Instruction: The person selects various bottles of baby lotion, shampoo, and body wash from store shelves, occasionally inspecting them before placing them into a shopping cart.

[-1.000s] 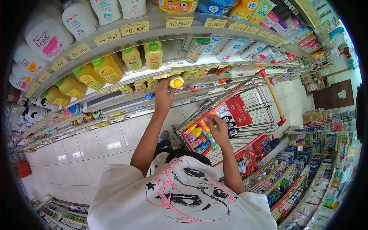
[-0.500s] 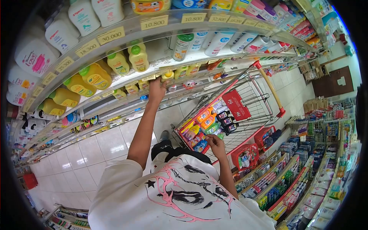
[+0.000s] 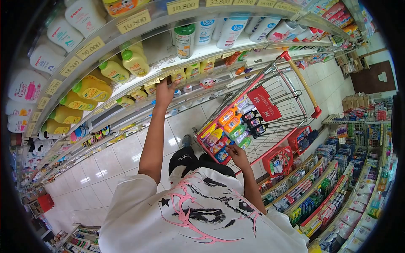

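Observation:
My left hand point(image 3: 166, 90) reaches up to the edge of the lower shelf point(image 3: 122, 100), beside a row of small yellow bottles point(image 3: 193, 70). Its fingertips go in behind the shelf edge, so whatever they touch is hidden. Over the near side of the shopping cart point(image 3: 291, 92) is my right hand point(image 3: 239, 156), its fingers curled together; I cannot make out anything in them. Close to it in the cart lie orange bottles point(image 3: 232, 122), green bottles point(image 3: 237, 131), dark bottles point(image 3: 255, 122) and colourful packs point(image 3: 219, 145).
Larger yellow bottles point(image 3: 93, 88) and white bottles point(image 3: 233, 31) stand on the shelf above, behind price tags point(image 3: 133, 22). Red baskets point(image 3: 278, 161) sit beyond the cart's near side. Racks of small packaged goods point(image 3: 303, 189) fill the right. Tiled floor point(image 3: 95, 168) runs beneath.
The view has shifted, so the shelf items appear farther left and the cart farther right. My left hand has shifted slightly left along the shelf edge. My right hand stays by the cart.

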`<state>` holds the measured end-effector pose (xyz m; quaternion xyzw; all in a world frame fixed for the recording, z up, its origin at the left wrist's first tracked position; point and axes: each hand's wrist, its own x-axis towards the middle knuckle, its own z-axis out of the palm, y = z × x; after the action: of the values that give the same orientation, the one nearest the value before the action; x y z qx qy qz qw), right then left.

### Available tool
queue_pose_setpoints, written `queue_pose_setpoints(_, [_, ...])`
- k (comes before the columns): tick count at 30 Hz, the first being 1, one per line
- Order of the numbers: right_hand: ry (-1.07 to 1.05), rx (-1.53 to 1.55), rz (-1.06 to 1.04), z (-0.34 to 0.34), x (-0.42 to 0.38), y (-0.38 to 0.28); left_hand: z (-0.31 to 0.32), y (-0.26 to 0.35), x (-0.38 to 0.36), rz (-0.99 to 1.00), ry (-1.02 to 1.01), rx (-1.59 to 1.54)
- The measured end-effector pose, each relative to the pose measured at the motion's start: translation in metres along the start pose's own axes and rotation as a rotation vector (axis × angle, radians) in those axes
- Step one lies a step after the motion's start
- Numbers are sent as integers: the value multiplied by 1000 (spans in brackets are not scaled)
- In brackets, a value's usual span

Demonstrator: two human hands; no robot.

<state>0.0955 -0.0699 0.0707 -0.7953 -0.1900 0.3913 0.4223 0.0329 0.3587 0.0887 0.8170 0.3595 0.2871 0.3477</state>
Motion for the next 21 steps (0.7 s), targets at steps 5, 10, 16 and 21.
queue_pose_setpoints(5, [-53, 42, 57, -6, 23, 57, 11, 6, -22, -28, 24, -140])
queue_pose_setpoints(10, [40, 405, 312, -20, 96, 115, 5, 38, -110, -27, 22, -83])
queue_pose_setpoints(16, [48, 1119, 40, -17, 291, 232, -38, -40, -335, -293, -330, 276])
queue_pose_setpoints(21, [495, 1285, 611, -18, 366, 146, -102, -18, -466, -864, -329, 254])
